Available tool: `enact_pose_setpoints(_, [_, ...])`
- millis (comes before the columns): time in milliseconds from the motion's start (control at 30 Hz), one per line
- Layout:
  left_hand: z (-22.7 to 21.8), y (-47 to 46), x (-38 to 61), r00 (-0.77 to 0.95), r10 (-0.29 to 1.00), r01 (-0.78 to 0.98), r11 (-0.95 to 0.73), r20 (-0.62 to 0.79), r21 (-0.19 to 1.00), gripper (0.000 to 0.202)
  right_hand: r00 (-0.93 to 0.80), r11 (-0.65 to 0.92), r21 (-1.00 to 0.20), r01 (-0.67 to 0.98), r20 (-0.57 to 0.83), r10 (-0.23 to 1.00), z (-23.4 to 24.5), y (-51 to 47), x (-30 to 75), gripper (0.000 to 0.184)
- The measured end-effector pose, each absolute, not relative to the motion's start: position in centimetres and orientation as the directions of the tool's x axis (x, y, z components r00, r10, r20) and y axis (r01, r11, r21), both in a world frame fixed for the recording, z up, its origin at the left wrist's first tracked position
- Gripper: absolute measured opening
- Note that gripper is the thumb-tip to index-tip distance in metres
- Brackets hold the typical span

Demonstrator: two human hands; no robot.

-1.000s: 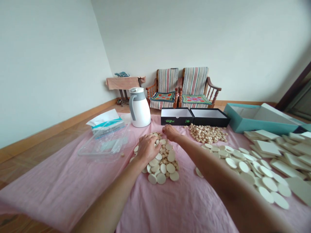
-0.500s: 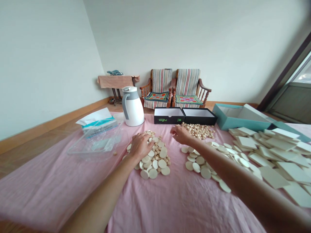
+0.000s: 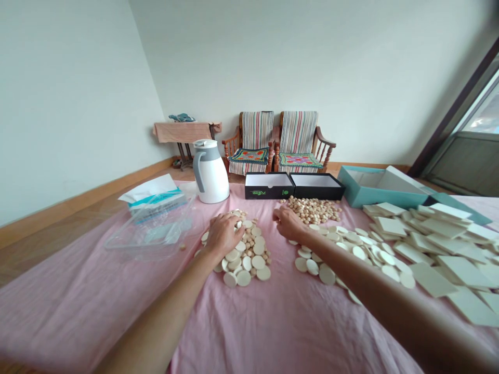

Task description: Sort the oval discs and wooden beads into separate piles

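My left hand (image 3: 224,234) lies palm down on a heap of cream round discs mixed with small beige balls (image 3: 249,254), fingers curled loosely over the pieces. My right hand (image 3: 287,222) hovers between that heap and a spread of cream round discs (image 3: 351,249), its fingers bent and pinched together; what they hold I cannot make out. Just beyond the right hand lies a pile of small beige balls (image 3: 312,209). All of it rests on a pink cloth (image 3: 253,322).
A white jug (image 3: 210,171), a tissue pack (image 3: 154,196) and a clear plastic tray (image 3: 152,231) stand at the left. Two black boxes (image 3: 294,186) and a teal box (image 3: 374,186) sit behind. Cream square tiles (image 3: 440,244) cover the right. Two striped chairs stand by the wall.
My right hand has moved from the far end of the mixed heap rightward, toward the ball pile and the disc spread. My left hand stays on the heap. The camera has turned slightly right.
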State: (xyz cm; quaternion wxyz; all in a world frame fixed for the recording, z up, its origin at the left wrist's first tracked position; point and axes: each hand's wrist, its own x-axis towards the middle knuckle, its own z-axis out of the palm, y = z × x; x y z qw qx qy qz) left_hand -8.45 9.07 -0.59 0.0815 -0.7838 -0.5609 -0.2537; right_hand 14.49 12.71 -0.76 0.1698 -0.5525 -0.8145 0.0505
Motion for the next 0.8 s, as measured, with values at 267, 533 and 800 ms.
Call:
enact_pose_setpoints(267, [-0.6,9.0,-8.4,0.239,0.842,0.921,-0.354,0.483,0.161,0.019,-0.247,0.338,-0.252,0.907,0.333,0.910,0.5,13.7,16.8,0.034])
enact_pose_setpoints(533, [-0.7,9.1,-8.5,0.242,0.838,0.927,-0.348,0.489,0.139,0.020,-0.530,0.580,-0.302,0.757,0.236,0.815,-1.6,14.7,10.4,0.043])
enact_pose_setpoints(800, [-0.8,9.0,-8.5,0.233,0.842,0.931,-0.338,0.486,0.141,0.019,-0.441,0.478,-0.239,0.845,0.191,0.877,-2.1,14.7,10.3,0.024])
